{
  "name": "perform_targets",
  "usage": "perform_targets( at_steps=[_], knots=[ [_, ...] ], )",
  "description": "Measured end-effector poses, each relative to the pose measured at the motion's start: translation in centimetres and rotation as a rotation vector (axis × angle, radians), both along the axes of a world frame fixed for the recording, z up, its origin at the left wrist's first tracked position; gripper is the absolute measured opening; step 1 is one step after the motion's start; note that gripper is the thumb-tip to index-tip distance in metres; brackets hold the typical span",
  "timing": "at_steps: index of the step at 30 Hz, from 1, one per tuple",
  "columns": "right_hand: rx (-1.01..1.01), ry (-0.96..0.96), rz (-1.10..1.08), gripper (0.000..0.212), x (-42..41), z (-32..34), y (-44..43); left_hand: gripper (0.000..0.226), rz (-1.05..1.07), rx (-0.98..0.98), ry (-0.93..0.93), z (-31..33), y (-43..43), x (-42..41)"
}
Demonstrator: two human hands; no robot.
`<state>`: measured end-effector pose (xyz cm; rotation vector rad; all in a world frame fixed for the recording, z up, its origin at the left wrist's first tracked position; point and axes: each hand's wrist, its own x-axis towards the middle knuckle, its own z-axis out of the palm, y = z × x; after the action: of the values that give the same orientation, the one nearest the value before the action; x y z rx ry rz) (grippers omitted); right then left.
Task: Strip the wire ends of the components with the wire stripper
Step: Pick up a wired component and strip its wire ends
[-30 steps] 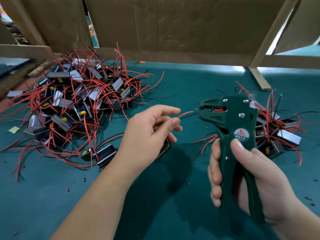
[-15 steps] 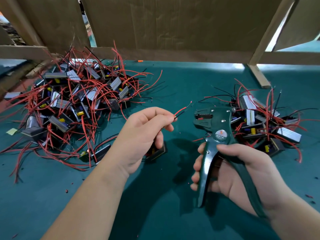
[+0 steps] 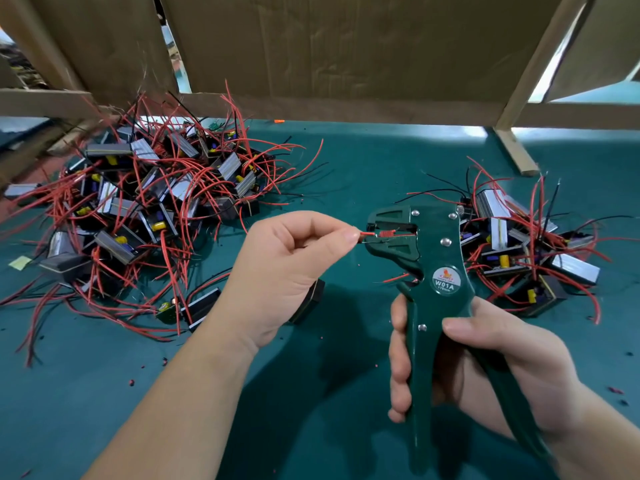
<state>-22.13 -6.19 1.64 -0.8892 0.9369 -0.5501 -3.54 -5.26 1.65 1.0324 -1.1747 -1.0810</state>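
- since half a second ago we are lifting the stripper (image 3: 436, 251) and closing the gap: the red wire (image 3: 367, 233), which was hanging free just left of the tool, is now reaching into its mouth.
- we are judging that this wire is lined up for stripping and only the squeeze is left; the handles are standing well apart, so the cut does not look made yet.
- how far the tip is sitting inside the jaws is hidden, so we cannot tell the strip length.
- our left hand (image 3: 287, 268) is pinching the wire between thumb and forefinger right at the mouth, with the other fingers curled in and the wrist level.
- its component (image 3: 311, 299) is hanging below that palm, mostly hidden, near the table (image 3: 346, 161).
- our right hand (image 3: 485, 362) is gripping the stripper upright: fingers are wrapping the front handle, the thumb is lying across the joint, and the rear handle is running back along the palm.
- one pile (image 3: 149, 202) is lying to the left and a smaller pile (image 3: 530, 244) to the right behind the tool; which is finished we are not able to say.
- red bits (image 3: 131, 382) are dotting the table.
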Motion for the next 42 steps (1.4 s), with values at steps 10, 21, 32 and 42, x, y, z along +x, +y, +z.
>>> perform_targets(
  at_steps=[10,21,32,42],
  knots=[
    [-0.032,-0.445,0.253,0.036,-1.5,-1.2,1.2,0.014,0.01,-0.002,-0.026,0.0,0.0,0.0],
    [-0.121,-0.34,0.201,0.039,-1.4,-1.2,1.8,0.016,-0.045,-0.004,-0.046,-0.3,0.0,0.2],
    [-0.054,-0.169,-0.129,0.05,-0.3,-1.0,2.3,0.01,-0.042,0.122,-0.132,-1.4,-0.5,0.2],
    [-0.017,-0.476,-0.177,0.053,-0.4,-1.4,1.5,0.019,-0.001,0.164,0.2,-1.0,-0.5,0.0]
  ],
)
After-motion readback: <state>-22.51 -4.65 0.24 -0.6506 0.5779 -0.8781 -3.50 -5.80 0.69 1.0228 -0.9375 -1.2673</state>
